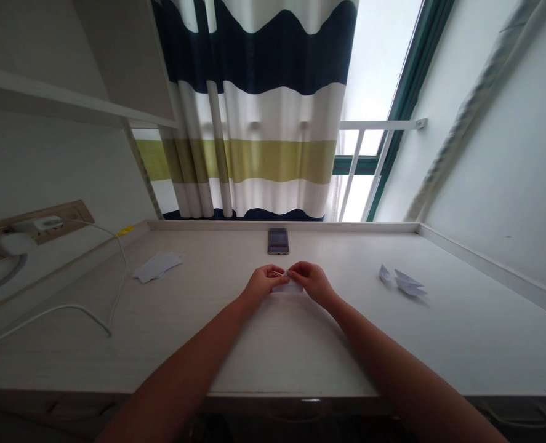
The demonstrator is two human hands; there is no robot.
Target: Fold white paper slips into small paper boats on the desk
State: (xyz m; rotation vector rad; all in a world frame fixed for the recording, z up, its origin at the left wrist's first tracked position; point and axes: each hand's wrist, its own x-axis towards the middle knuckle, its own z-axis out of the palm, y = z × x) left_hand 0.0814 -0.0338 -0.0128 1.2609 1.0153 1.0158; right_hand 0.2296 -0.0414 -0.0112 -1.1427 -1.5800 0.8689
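Both my hands meet over the middle of a pale desk (273, 344). My left hand (264, 283) and my right hand (310, 280) have their fingers pinched on one small folded piece of white paper (287, 286), which rests on or just above the desk top. Most of the paper is hidden by my fingers. A dark phone (278, 240) lies flat just beyond my hands, near the desk's back edge.
A small stack of white paper sheets (157, 266) lies at the left. Folded paper shapes (404, 282) sit at the right. A white cable (92, 307) runs from a wall socket strip (32, 227) across the left side. A striped curtain (254, 123) hangs behind.
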